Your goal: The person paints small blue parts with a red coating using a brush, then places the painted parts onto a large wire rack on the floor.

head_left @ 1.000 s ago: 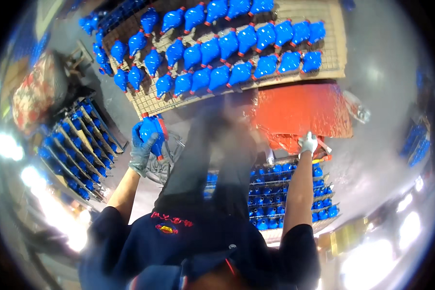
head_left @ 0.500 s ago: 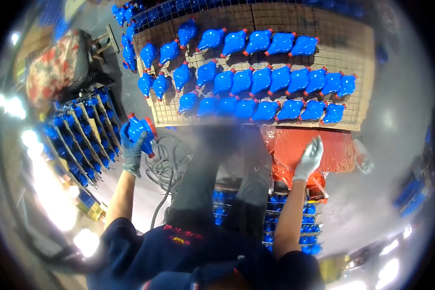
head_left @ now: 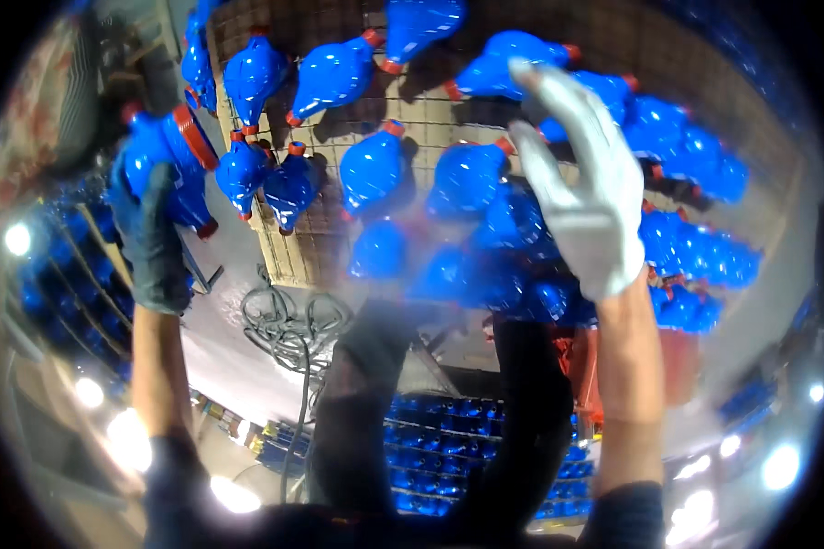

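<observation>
On the left, my left hand [head_left: 153, 242] in a dark grey glove is closed around a glossy blue casting [head_left: 185, 188] with a wide red ring and red ends. It is held up beside the left edge of a wire-mesh rack. My right hand [head_left: 588, 197] wears a whitish glove and reaches over the rows of similar castings. Its thumb and fingers are apart, and it holds nothing. Its fingertips overlap a blue casting [head_left: 511, 62] in the far row; whether they touch cannot be made out. Another blue casting [head_left: 467, 176] lies just left of the thumb.
Rows of blue castings [head_left: 372, 169] lie on the mesh rack [head_left: 288, 252], which has cardboard beneath it. Coiled grey cable [head_left: 293, 325] lies on the floor by my legs. Stacked blue parts [head_left: 439, 448] stand below, with more at the left. A red object [head_left: 677, 366] sits under the rack.
My view has moved closer over the rack. The right hand has gone from beside the red object to above the castings. The left hand still holds its casting, now raised beside the rack.
</observation>
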`<state>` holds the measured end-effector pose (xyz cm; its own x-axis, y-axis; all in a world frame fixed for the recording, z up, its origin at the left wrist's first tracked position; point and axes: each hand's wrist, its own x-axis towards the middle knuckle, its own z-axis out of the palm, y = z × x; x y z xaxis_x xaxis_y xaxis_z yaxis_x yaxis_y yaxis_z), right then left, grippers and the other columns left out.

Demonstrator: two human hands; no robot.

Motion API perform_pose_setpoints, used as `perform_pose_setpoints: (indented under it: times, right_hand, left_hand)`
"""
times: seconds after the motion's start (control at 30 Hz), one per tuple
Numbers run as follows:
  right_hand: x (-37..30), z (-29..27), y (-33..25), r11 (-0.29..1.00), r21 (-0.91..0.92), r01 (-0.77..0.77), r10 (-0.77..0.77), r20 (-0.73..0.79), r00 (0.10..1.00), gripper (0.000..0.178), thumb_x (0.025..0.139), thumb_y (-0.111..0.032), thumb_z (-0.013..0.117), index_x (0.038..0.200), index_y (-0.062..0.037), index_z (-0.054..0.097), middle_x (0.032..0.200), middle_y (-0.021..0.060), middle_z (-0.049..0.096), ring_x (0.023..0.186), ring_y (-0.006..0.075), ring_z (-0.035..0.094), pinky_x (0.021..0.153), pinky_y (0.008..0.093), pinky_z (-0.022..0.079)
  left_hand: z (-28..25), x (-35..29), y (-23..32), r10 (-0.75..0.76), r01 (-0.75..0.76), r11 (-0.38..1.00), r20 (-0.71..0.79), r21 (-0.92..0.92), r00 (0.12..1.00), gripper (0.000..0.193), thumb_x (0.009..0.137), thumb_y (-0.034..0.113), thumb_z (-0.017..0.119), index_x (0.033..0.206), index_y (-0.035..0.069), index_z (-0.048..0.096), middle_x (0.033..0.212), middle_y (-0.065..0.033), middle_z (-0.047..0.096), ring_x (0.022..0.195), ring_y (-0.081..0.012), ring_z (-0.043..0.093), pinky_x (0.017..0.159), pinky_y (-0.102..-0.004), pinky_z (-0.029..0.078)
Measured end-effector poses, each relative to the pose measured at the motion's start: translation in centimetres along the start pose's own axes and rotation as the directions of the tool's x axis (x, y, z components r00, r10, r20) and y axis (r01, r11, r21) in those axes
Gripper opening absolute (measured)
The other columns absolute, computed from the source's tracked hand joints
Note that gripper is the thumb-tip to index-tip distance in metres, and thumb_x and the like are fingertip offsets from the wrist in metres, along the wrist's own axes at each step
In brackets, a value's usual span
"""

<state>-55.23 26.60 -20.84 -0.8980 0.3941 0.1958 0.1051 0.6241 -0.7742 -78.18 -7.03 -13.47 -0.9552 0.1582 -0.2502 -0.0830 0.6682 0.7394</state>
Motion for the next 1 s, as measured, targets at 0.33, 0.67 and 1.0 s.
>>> perform_pose_setpoints:
  times: [0.33, 0.67, 1.0]
  right_hand:
    - [11.2, 13.0, 3.9, 0.734, -0.645, 0.212, 0.07, 0.383, 0.921, 0.062, 0.075, 0.005, 0.064, 0.131, -0.0218, 0.064, 0.138, 0.015, 0.061, 0.091, 0.0377, 0.069, 0.077, 0.0444, 0.06]
    - [12.7, 13.6, 2.3, 0.736, -0.649, 0.195, 0.166, 0.451, 0.877, 0.067, 0.07, 0.0, 0.076, 0.132, -0.0232, 0.06, 0.138, 0.0109, 0.057, 0.1, 0.0376, 0.068, 0.081, 0.0445, 0.06]
    - [12.9, 12.6, 2.4, 0.769, -0.626, 0.127, 0.198, 0.423, 0.884, 0.066, 0.068, 0.0, 0.078, 0.129, -0.0233, 0.062, 0.134, 0.0094, 0.06, 0.099, 0.0373, 0.069, 0.081, 0.0453, 0.06]
  left_hand:
    - [3.5, 23.4, 1.6, 0.263, -0.316, 0.914, 0.224, 0.254, 0.939, 0.094, 0.066, 0.04, 0.094, 0.14, 0.007, 0.046, 0.135, -0.016, 0.057, 0.117, -0.0282, 0.059, 0.104, -0.042, 0.047]
    - [6.8, 32.3, -2.0, 0.475, -0.603, 0.471, 0.391, 0.644, 0.789, 0.087, 0.076, 0.044, 0.086, 0.148, 0.012, 0.048, 0.132, -0.0208, 0.063, 0.104, -0.0417, 0.067, 0.092, -0.0492, 0.055]
    - [9.1, 33.6, -4.4, 0.479, -0.62, 0.432, 0.416, 0.655, 0.773, 0.09, 0.082, 0.008, 0.075, 0.159, 0.02, 0.03, 0.149, -0.025, 0.047, 0.116, -0.0452, 0.063, 0.092, -0.0517, 0.056]
